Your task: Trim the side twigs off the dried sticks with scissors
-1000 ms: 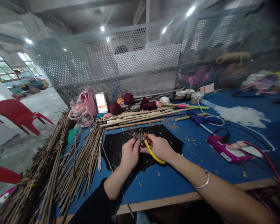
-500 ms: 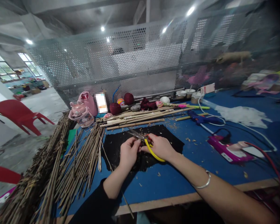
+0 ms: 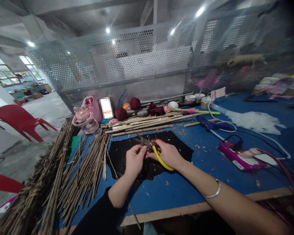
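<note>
My right hand point(image 3: 170, 153) is closed around scissors point(image 3: 161, 160) with yellow handles. Their metal blades point away to the upper left and stand a little apart. Thumb and fingers of my left hand point(image 3: 135, 160) are pinched together just below the blades, almost touching my right fingertips. Whatever lies in that pinch is too small and dark to name. Both hands are over a black cloth point(image 3: 180, 147) strewn with small plant scraps. A long thin stick point(image 3: 133, 213) runs beneath my left forearm and past the table's front edge.
Dried stalks point(image 3: 88, 169) lie in a bundle to the left on the blue table point(image 3: 176, 192). Peeled sticks point(image 3: 142, 125) and dark red yarn balls point(image 3: 121, 114) line the back. On the right are a glue gun point(image 3: 207, 124), a purple power strip point(image 3: 240, 156) with cords, and a white glove point(image 3: 257, 121).
The scissor blades look slightly wider apart than before. Both hands keep nearly the same place over the cloth.
</note>
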`<move>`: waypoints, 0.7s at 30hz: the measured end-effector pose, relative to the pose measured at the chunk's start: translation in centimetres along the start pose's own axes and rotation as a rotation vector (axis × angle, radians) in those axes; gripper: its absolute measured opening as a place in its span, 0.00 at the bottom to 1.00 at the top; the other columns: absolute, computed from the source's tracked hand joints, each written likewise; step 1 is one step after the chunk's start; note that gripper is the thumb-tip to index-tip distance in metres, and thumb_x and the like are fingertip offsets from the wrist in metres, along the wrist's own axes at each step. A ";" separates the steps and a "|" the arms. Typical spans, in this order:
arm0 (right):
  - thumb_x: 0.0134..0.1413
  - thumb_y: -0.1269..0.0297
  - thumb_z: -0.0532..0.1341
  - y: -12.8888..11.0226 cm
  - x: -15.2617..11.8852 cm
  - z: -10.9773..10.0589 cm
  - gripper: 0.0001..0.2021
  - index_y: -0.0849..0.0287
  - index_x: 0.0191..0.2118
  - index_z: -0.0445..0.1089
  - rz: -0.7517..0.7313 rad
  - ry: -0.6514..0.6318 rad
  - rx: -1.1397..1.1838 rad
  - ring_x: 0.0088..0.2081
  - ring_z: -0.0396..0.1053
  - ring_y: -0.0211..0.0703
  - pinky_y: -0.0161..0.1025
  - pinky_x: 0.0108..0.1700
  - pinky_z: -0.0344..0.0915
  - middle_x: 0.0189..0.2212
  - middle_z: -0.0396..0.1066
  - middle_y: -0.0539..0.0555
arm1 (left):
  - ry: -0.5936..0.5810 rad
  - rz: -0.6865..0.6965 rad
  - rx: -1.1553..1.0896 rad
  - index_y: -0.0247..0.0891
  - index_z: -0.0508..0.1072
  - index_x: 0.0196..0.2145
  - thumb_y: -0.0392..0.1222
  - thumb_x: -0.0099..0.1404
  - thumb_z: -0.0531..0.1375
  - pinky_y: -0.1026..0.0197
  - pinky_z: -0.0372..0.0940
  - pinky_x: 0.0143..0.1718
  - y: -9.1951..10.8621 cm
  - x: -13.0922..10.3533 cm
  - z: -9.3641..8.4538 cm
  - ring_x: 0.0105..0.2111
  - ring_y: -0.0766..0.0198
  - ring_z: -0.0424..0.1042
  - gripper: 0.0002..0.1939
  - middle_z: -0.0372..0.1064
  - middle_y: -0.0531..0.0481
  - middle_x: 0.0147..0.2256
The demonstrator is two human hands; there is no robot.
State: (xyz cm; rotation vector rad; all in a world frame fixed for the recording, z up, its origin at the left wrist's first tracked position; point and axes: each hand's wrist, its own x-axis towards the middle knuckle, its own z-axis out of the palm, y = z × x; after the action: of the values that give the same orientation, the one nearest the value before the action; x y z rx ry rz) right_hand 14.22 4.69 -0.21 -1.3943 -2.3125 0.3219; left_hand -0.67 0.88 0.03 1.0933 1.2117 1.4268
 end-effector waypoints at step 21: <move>0.43 0.47 0.58 -0.6 -0.3 -0.2 0.19 0.56 0.34 0.60 0.001 -0.014 0.104 0.26 0.67 0.41 0.32 0.25 0.52 0.23 0.68 0.50 | 0.042 0.093 0.130 0.32 0.75 0.29 0.45 0.53 0.59 0.67 0.63 0.25 0.7 -0.6 0.1 0.22 0.67 0.67 0.12 0.71 0.49 0.22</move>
State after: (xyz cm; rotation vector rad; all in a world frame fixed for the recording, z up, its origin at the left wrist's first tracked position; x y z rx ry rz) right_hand 13.95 4.10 0.15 -1.3465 -2.2718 0.4476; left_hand -0.55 0.28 0.71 1.2278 1.3139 1.4637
